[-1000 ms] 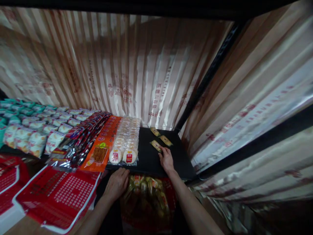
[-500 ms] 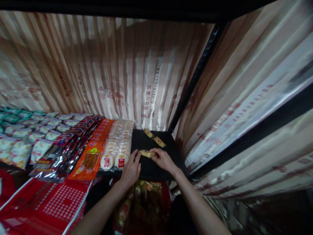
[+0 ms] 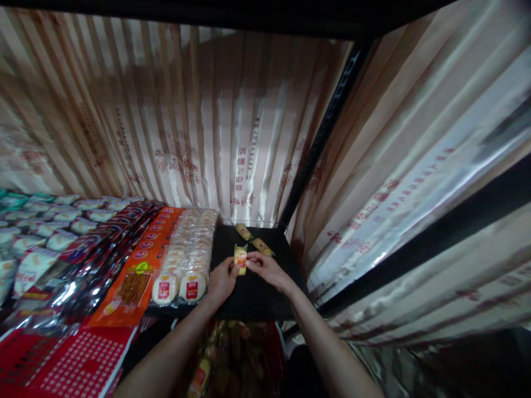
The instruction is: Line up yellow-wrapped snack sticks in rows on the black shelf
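Observation:
A small yellow snack packet (image 3: 240, 258) stands upright between both my hands above a black shelf (image 3: 253, 293). My left hand (image 3: 222, 279) pinches its left edge and my right hand (image 3: 265, 267) pinches its right edge. Two more yellow packets (image 3: 252, 239) lie flat on the shelf just behind, near the back corner.
Rows of clear packs of round white cakes (image 3: 186, 260), orange packs (image 3: 136, 265) and dark red packs (image 3: 87, 260) fill the shelf to the left. Striped printed plastic sheeting (image 3: 215, 127) hangs behind and on the right. A red bag of goods (image 3: 232, 359) sits below the shelf edge.
My right hand picked a yellow packet off the shelf, my left hand came up from the bag below, and both now hold the packet turned upright. The view shifted right.

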`<state>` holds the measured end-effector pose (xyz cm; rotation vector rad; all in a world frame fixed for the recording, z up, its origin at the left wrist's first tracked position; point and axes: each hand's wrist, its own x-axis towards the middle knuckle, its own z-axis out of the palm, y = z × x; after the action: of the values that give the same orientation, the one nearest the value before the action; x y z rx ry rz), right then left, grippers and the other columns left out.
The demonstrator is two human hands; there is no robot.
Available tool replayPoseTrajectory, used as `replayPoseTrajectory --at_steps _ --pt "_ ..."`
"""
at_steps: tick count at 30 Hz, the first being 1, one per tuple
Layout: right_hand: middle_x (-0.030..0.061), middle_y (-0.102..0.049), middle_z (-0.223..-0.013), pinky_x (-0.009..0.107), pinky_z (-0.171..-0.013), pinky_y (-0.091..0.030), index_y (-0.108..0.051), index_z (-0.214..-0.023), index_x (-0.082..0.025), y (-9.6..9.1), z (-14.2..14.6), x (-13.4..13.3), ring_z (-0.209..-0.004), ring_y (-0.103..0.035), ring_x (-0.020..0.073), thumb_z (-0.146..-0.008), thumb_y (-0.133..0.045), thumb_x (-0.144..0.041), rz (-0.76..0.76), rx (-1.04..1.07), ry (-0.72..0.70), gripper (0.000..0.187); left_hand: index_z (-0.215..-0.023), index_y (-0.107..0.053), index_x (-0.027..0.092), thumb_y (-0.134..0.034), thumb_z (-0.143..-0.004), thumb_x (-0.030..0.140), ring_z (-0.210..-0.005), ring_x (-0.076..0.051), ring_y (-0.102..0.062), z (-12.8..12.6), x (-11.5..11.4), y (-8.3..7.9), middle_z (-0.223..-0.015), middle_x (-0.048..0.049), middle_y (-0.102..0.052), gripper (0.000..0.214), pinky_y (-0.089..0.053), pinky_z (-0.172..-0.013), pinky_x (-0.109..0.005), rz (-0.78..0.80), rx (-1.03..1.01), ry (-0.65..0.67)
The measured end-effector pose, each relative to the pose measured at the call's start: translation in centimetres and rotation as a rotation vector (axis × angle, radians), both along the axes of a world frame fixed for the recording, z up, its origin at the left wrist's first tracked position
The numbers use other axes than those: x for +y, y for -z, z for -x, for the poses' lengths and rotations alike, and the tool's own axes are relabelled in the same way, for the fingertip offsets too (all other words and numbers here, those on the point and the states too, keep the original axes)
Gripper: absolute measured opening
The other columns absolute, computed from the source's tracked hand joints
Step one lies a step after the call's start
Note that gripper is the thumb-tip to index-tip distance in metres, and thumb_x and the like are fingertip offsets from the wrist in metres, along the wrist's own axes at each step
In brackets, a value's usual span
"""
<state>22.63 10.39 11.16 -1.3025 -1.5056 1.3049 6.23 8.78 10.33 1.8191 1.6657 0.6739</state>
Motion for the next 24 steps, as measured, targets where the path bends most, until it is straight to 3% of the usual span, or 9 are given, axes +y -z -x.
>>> replayPoseTrajectory --at_steps 3,7,13,16,20,24 --pt "0.0002 -0.06 -0.077 0.023 -0.062 -0.038 -0.061 -0.086 -0.017 1.4 0.9 0.3 -0.067 -0.053 0.0104 -0.065 -0.066 -0.048 -0.002 0.094 0.021 0.038 -0.111 -0.057 0.022 -0.042 -0.087 0.034 -0.09 -0.018 -0.063 -0.3 1.1 -0.3 -0.099 -0.0042 -0.068 0.03 -0.042 -0.075 -0.025 0.045 0.034 -0.02" --pt "0.0014 -0.062 -0.078 0.024 -0.06 -0.04 -0.058 -0.088 -0.018 3.0 2.0 1.7 -0.069 -0.056 0.0129 -0.061 -0.069 -0.046 0.044 0.18 0.185 0.04 -0.11 -0.057 0.02 -0.041 -0.087 0.033 -0.094 -0.02 -0.062 -1.0 3.2 -0.7 -0.103 -0.007 -0.068 0.031 -0.043 -0.076 -0.026 0.121 0.042 -0.046" --pt "0.0036 -0.063 -0.079 0.027 -0.059 -0.045 -0.054 -0.085 -0.019 4.5 3.1 6.0 -0.069 -0.059 0.0169 -0.063 -0.066 -0.044 -0.017 0.115 0.396 0.036 -0.124 -0.045 0.01 -0.043 -0.086 0.027 -0.11 -0.021 -0.056 -2.0 6.9 -0.9 -0.12 -0.0146 -0.059 0.042 -0.041 -0.088 -0.026 0.128 0.018 -0.181" --pt "0.0039 -0.064 -0.076 0.03 -0.064 -0.047 -0.052 -0.089 -0.019 4.6 3.6 8.7 -0.07 -0.061 0.0185 -0.07 -0.059 -0.04 -0.072 -0.036 0.485 0.029 -0.119 -0.05 0.009 -0.038 -0.088 0.025 -0.112 -0.02 -0.053 -2.4 8.3 -0.9 -0.121 -0.0162 -0.056 0.036 -0.041 -0.09 -0.027 0.069 -0.023 -0.192" --pt "0.0045 -0.065 -0.081 0.031 -0.074 -0.047 -0.053 -0.09 -0.019 4.6 4.3 12.1 -0.077 -0.062 0.0184 -0.076 -0.053 -0.032 -0.186 -0.248 0.485 0.019 -0.104 -0.058 0.01 -0.031 -0.089 0.022 -0.118 -0.022 -0.047 -2.9 10.1 -0.6 -0.118 -0.0162 -0.056 0.033 -0.042 -0.094 -0.032 -0.061 -0.021 -0.17" --pt "0.003 -0.065 -0.081 0.028 -0.076 -0.046 -0.055 -0.087 -0.019 5.1 5.2 14.7 -0.078 -0.06 0.0163 -0.078 -0.048 -0.024 -0.286 -0.361 0.401 0.013 -0.107 -0.058 0.013 -0.029 -0.088 0.017 -0.12 -0.022 -0.045 -3.1 12.1 -0.1 -0.115 -0.0129 -0.06 0.035 -0.037 -0.101 -0.036 -0.111 0.021 -0.118"
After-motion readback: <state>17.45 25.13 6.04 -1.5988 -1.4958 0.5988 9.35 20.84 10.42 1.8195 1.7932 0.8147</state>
